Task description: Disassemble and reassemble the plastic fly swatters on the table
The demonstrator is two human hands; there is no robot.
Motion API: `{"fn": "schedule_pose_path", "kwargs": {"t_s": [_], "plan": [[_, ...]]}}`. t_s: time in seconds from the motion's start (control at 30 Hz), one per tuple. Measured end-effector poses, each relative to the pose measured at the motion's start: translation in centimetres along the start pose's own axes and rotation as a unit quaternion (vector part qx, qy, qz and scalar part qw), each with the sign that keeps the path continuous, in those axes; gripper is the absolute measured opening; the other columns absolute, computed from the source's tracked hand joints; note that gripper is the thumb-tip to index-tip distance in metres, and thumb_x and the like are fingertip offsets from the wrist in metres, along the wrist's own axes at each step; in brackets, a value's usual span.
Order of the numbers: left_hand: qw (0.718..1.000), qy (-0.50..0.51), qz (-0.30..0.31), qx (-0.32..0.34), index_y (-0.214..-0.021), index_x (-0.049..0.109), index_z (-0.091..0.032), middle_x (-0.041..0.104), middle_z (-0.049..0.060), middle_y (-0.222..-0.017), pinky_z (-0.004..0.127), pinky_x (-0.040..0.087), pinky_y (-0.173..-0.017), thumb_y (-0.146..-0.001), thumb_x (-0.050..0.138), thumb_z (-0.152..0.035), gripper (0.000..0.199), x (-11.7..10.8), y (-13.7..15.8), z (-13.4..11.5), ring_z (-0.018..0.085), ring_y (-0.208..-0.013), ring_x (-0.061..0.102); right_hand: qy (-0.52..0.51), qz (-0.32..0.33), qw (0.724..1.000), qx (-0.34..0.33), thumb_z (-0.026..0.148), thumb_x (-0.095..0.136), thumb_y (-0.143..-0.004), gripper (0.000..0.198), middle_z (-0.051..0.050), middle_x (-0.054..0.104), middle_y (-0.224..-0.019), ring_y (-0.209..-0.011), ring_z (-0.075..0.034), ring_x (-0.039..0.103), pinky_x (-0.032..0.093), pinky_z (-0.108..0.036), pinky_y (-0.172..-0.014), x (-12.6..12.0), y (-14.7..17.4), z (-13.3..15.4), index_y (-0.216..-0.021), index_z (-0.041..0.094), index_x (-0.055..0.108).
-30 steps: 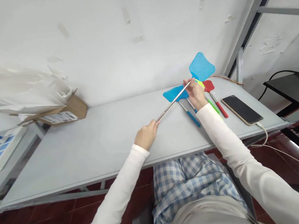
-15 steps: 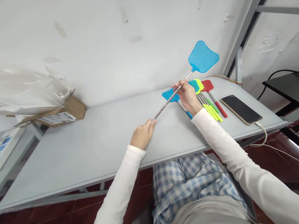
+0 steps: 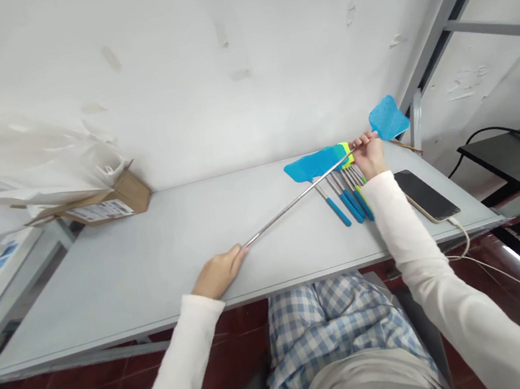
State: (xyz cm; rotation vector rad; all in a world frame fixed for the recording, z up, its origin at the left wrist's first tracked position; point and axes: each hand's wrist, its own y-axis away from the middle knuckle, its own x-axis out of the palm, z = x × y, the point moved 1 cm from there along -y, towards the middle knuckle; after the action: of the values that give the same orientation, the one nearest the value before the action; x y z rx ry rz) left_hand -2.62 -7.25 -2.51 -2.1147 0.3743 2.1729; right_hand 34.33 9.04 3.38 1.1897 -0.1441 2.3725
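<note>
Against the white wall (image 3: 186, 120) runs a grey desk (image 3: 150, 254); above it I see a blue fly swatter (image 3: 388, 118) held aslant, the left hand's (image 3: 218, 273) fingers clamped on its low end, the right hand's (image 3: 370, 155) just below its head.

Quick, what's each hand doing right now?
Left hand: closed, holding the near end of a blue-headed fly swatter.
Right hand: closed on the same swatter's metal rod, near its far end.
</note>
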Motion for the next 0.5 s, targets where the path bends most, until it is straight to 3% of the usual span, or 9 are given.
{"fn": "schedule_pose_path", "kwargs": {"t_s": [0.13,0.37,0.5], "plan": [[1.0,0.019,-0.019,-0.011,-0.101,0.062,-0.022,0.075,0.008,-0.086,0.027,0.042,-0.064,-0.101,0.034,-0.038,0.032,1.0,0.7,1.9,0.023,-0.078,0.071,0.039,0.055,0.998,-0.01,0.048,0.04,-0.102,0.042,0.011,0.029,-0.049,-0.04,-0.006,0.037,0.043,-0.018,-0.049,-0.2,-0.1,0.7,-0.069,0.022,0.035],[0.998,0.026,-0.055,-0.009,-0.101,0.063,-0.023,0.074,0.008,-0.083,0.028,0.041,-0.063,-0.099,0.035,-0.04,0.033,0.3,-0.5,2.0,0.025,-0.075,0.07,0.026,0.132,0.991,-0.01,0.048,0.04,-0.101,0.043,0.009,0.021,-0.051,-0.039,-0.008,0.024,0.036,-0.019,-0.043,1.8,2.8,-1.7,-0.066,0.023,0.038],[0.997,0.014,-0.072,-0.011,-0.092,0.062,-0.023,0.071,0.007,-0.075,0.028,0.036,-0.059,-0.098,0.036,-0.042,0.033,-0.4,-0.4,3.2,0.023,-0.067,0.067,0.003,0.092,0.996,-0.002,0.043,0.033,-0.104,0.048,0.009,0.013,-0.05,-0.039,-0.009,0.015,0.029,-0.018,-0.038,1.8,1.1,-0.1,-0.061,0.022,0.032]]}}
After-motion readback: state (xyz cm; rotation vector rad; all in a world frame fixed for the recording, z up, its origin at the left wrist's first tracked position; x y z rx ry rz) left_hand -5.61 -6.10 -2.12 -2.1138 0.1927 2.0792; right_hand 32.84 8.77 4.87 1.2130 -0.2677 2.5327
